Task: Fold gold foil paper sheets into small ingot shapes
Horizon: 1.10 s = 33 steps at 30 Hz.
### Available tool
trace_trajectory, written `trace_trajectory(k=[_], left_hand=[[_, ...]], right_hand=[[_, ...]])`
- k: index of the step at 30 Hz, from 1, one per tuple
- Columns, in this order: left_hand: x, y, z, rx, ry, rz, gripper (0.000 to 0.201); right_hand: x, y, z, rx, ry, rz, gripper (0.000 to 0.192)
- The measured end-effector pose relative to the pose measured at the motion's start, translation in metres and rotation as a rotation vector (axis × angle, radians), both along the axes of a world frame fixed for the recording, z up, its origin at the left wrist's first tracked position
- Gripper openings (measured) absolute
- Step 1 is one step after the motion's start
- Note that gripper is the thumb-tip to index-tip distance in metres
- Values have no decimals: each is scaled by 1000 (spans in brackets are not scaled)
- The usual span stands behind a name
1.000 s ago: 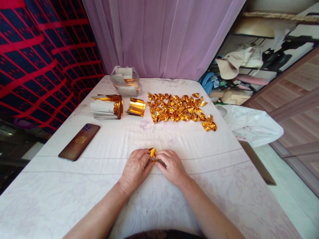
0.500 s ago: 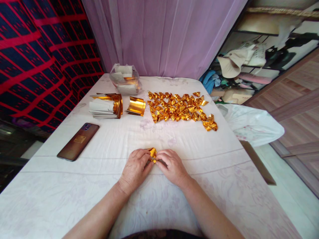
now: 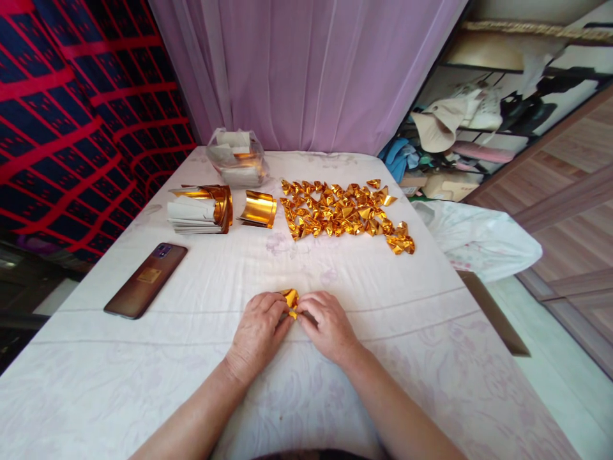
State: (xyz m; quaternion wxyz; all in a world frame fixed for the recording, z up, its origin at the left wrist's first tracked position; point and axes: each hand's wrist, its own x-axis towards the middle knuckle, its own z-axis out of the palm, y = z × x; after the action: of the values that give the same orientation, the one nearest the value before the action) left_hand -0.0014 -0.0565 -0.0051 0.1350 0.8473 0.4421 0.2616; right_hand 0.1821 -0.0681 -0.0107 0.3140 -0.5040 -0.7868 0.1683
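A piece of gold foil paper (image 3: 290,298), partly folded, is pinched between my two hands just above the tablecloth. My left hand (image 3: 261,326) grips its left side, thumb and fingers pressed together. From the right, my right hand (image 3: 328,324) pinches the other side, its fingertips close to the left thumb. Fingers hide most of the paper. Farther back lie rows of folded gold paper pieces (image 3: 340,207). To their left sits a small stack of curved gold foil sheets (image 3: 258,208), and beside it a thicker stack of foil paper (image 3: 198,211), white backs showing.
A phone (image 3: 146,281) lies face down at the left of the table (image 3: 191,377). At the back stands a clear plastic bag (image 3: 238,158) with more paper. Right of the table are a white plastic bag (image 3: 488,236) and a filled shelf (image 3: 479,134).
The view has shifted slightly. Both hands keep their pinch on the gold foil paper, with only very small finger movement.
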Motion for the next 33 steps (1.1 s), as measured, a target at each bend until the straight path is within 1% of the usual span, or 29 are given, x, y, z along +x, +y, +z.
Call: trace_trajectory(k=[6, 14, 24, 27, 33], left_hand=[[0, 1, 0, 0, 20, 3, 6], [1, 2, 1, -15, -3, 9, 8], [-2, 3, 0, -71, -64, 10, 13], [-3, 4, 0, -79, -85, 10, 14], [-2, 3, 2, -73, -101, 16, 10]], right_hand=[[-1, 0, 1, -10, 10, -10, 17], [-6, 2, 3, -47, -14, -44, 14], [-1, 3, -2, -26, 11, 9, 19], [-2, 2, -1, -12, -22, 15, 20], [-2, 0, 0, 18, -101, 37, 29]])
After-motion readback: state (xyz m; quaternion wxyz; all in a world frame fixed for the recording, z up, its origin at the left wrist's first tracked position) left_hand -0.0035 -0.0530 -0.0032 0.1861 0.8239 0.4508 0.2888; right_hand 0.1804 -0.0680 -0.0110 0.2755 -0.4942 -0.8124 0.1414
